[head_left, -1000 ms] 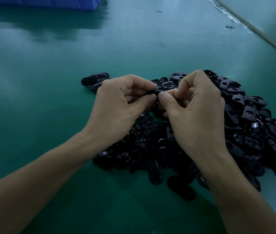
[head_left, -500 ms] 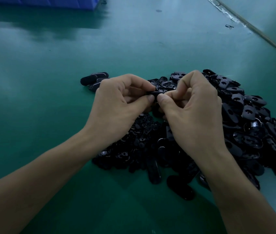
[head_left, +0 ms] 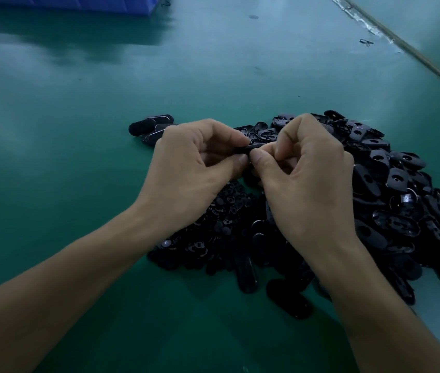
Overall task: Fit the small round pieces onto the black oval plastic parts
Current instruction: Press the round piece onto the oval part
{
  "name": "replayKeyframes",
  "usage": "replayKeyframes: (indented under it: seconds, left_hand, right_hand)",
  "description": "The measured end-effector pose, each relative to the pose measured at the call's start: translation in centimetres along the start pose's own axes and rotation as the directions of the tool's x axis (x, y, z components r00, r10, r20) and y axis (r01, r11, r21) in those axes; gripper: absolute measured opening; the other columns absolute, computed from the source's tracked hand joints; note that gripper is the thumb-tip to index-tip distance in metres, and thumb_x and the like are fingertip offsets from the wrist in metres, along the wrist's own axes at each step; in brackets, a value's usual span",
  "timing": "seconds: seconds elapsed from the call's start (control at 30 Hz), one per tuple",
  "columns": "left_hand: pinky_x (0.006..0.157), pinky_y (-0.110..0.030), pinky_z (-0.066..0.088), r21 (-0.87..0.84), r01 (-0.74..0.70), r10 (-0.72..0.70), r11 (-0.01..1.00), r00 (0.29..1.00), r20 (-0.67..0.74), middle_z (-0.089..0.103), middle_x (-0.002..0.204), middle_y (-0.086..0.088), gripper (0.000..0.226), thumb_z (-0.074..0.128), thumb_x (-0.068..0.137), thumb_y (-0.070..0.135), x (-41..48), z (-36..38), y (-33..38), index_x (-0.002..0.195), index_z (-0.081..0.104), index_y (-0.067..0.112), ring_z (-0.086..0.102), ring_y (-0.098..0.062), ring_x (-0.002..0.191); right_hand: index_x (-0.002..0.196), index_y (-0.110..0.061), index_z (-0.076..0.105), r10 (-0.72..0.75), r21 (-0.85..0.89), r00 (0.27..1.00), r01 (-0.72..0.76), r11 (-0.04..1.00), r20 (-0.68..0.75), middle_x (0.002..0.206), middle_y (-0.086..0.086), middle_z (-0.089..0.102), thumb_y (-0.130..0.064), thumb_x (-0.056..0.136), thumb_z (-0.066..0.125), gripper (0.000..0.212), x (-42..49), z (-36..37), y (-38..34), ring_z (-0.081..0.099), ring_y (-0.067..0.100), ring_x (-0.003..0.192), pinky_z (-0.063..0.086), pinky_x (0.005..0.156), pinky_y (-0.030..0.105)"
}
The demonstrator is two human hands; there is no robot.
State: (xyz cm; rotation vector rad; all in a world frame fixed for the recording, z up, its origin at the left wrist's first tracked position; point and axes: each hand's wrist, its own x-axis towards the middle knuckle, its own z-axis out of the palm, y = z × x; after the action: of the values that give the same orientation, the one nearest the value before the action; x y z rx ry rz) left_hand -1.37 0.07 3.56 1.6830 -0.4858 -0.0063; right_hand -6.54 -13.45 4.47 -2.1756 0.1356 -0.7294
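**Hands meet over a heap of black parts**

The left hand and right hand, fingers curled, pinch one black oval part between their fingertips above a heap of oval parts and small round pieces on the green tabletop; a blue bin stands far off.

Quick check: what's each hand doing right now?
Left hand: pinching one end of a black oval plastic part.
Right hand: pinching the same part's other end.
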Motion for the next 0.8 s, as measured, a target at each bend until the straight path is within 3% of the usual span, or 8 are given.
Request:
replayKeyframes:
  seconds: [0.27, 0.47, 0.63, 0.8]
  left_hand:
    - [0.075, -0.018, 0.056, 0.193, -0.098, 0.101, 0.976, 0.995, -0.007, 0.076, 0.084, 0.012, 0.029, 0.076, 0.079, 0.002, -0.19, -0.12, -0.10, 0.091, 0.072, 0.028, 0.072, -0.001, 0.079]
    - [0.072, -0.017, 0.056, 0.320, -0.182, 0.197, 0.930, 0.980, -0.016, 0.074, 0.085, 0.015, 0.027, 0.076, 0.080, 0.005, -0.43, 0.12, -0.13, 0.095, 0.073, 0.027, 0.071, 0.001, 0.078]
    - [0.073, -0.011, 0.053, 0.445, -0.245, 0.278, 0.861, 0.961, -0.008, 0.073, 0.086, 0.015, 0.022, 0.075, 0.080, 0.005, -0.53, 0.06, -0.08, 0.097, 0.074, 0.019, 0.068, 0.005, 0.079]
    - [0.068, -0.017, 0.054, 0.457, -0.221, 0.262, 0.862, 0.965, -0.028, 0.071, 0.083, 0.014, 0.018, 0.071, 0.081, 0.006, -0.11, -0.53, -0.18, 0.093, 0.073, 0.019, 0.068, 0.000, 0.078]
  right_hand:
    - [0.069, -0.025, 0.039, 0.022, -0.034, 0.999, -0.020, 0.999, 0.046, 0.070, -0.004, 0.065, -0.017, 0.085, 0.073, 0.039, -0.10, 0.07, 0.05, 0.059, 0.017, 0.064, 0.050, 0.064, 0.041]
    - [0.064, -0.024, 0.039, 0.044, -0.047, 0.999, -0.043, 0.998, 0.015, 0.065, -0.003, 0.064, -0.016, 0.083, 0.077, 0.043, -0.14, -0.08, -0.18, 0.066, 0.019, 0.069, 0.050, 0.063, 0.039]
    - [0.063, -0.018, 0.042, -0.019, -0.107, 1.000, 0.021, 0.994, 0.014, 0.053, -0.003, 0.052, -0.005, 0.084, 0.073, 0.040, -0.41, 0.26, -0.41, 0.051, 0.021, 0.055, 0.041, 0.059, 0.037]
    - [0.064, -0.023, 0.044, -0.117, -0.024, 0.990, 0.120, 0.993, 0.082, 0.060, 0.000, 0.063, 0.003, 0.081, 0.072, 0.041, -0.70, 0.41, -0.50, 0.066, 0.018, 0.061, 0.045, 0.056, 0.032]
